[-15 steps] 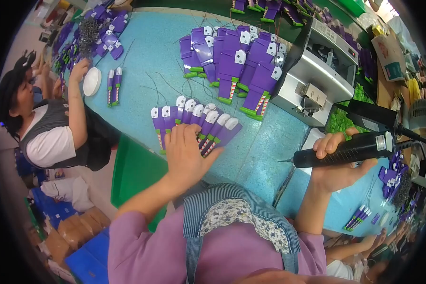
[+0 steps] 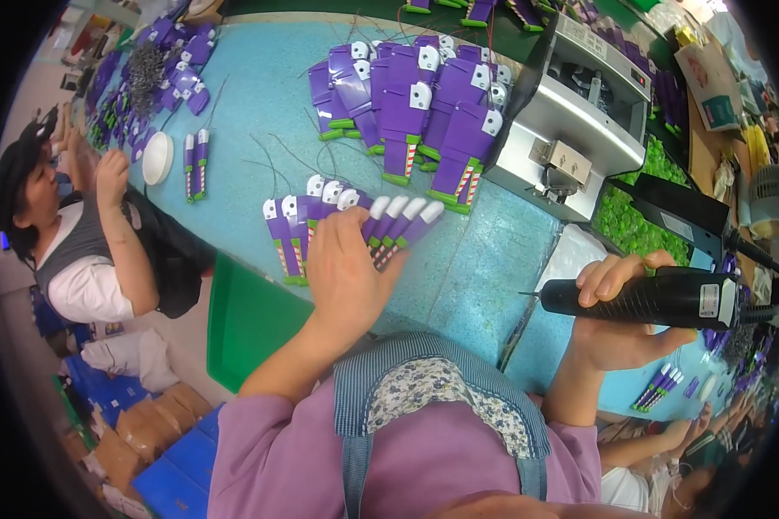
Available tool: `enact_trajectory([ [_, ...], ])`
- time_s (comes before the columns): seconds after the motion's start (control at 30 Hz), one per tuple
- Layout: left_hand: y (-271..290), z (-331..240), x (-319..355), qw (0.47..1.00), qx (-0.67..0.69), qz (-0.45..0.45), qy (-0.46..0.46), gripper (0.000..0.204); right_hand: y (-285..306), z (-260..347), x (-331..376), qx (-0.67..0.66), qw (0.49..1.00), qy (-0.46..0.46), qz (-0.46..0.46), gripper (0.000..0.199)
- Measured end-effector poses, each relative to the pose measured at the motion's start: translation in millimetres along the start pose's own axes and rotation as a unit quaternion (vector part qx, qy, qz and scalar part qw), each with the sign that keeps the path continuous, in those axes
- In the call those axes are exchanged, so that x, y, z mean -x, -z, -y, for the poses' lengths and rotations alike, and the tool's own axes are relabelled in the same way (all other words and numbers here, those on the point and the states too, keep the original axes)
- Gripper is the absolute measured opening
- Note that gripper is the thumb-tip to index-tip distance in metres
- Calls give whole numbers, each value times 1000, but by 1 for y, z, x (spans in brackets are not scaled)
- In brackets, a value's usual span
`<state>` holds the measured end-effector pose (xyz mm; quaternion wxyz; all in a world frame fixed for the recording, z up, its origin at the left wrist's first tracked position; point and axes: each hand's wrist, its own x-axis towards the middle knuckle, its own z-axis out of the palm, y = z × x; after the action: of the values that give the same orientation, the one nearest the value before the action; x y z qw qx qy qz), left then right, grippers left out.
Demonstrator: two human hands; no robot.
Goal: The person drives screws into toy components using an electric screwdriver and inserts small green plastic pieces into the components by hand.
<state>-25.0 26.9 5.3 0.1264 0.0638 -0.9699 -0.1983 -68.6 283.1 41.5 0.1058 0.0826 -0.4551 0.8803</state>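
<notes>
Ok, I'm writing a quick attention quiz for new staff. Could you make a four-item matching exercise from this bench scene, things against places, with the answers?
Things
1. black power screwdriver
2. row of purple pieces
3. white dish on the left side
4. silver machine

Places
A. next to a pair of purple-and-green pieces
B. just right of the large purple pile
C. gripped in the right hand
D. fanned out at the left hand

Right pairs: 1-C, 2-D, 3-A, 4-B
</notes>
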Motion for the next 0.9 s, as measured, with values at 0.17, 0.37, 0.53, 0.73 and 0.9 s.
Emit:
enact_trajectory([
  [0.17,3,-6,8,984,65,167,1,56,-6,1,-7,20,998,50,35,92],
  [0.37,-11,-7,-5,886,311,344,10,55,-27,-6,-42,47,990,106,82,103],
  [0.53,-33,-21,-19,727,509,444,123,64,-35,-13,-85,86,967,171,166,95],
  [0.73,-33,-39,-38,598,588,502,211,69,-35,-22,-81,81,969,144,185,97],
  [0.9,-37,-41,-40,565,596,515,245,71,-50,-4,-55,111,978,110,139,90],
])
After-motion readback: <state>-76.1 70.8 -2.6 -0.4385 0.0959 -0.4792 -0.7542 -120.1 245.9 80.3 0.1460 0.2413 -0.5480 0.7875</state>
